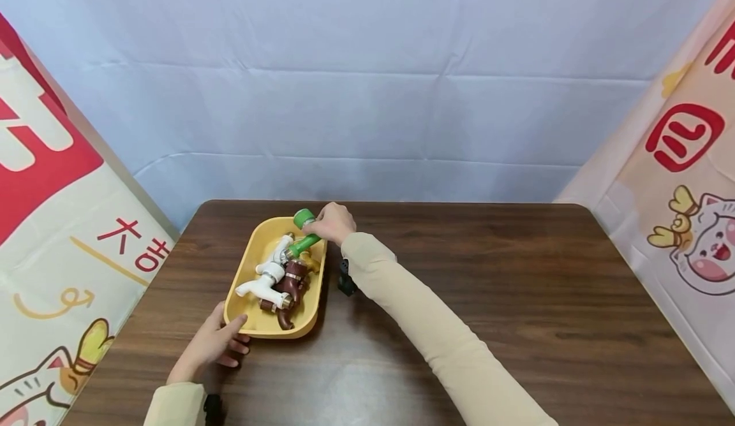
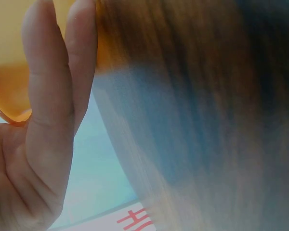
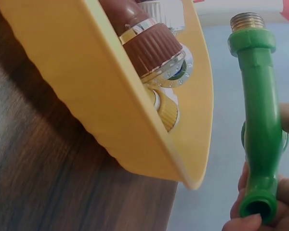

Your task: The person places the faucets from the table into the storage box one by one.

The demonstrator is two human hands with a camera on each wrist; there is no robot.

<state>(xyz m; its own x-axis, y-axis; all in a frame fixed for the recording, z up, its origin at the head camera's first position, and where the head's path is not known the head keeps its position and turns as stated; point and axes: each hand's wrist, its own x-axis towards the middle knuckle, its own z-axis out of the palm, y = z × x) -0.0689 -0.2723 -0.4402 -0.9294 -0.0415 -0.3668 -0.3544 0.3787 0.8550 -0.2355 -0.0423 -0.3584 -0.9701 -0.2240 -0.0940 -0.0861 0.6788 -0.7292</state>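
A green faucet (image 3: 261,110) with a threaded brass end is pinched in my right hand (image 1: 333,223), over the far right part of a yellow basin (image 1: 313,333). Its spout end lies between the fingers in the right wrist view. At the basin's near left corner my left hand (image 1: 214,338) grips the rim, thumb over the inside and the other fingers outside along the wall. White faucets (image 1: 272,279) and brown faucets (image 1: 295,275) lie heaped in the basin. A yellow faucet (image 1: 312,263) shows partly behind them.
The basin stands on the left part of a dark wooden table (image 1: 494,286). A pale cloth (image 1: 367,113) hangs behind the table. Printed banners (image 1: 683,222) flank it on both sides. Black wrist devices (image 1: 346,278) sit at both wrists.
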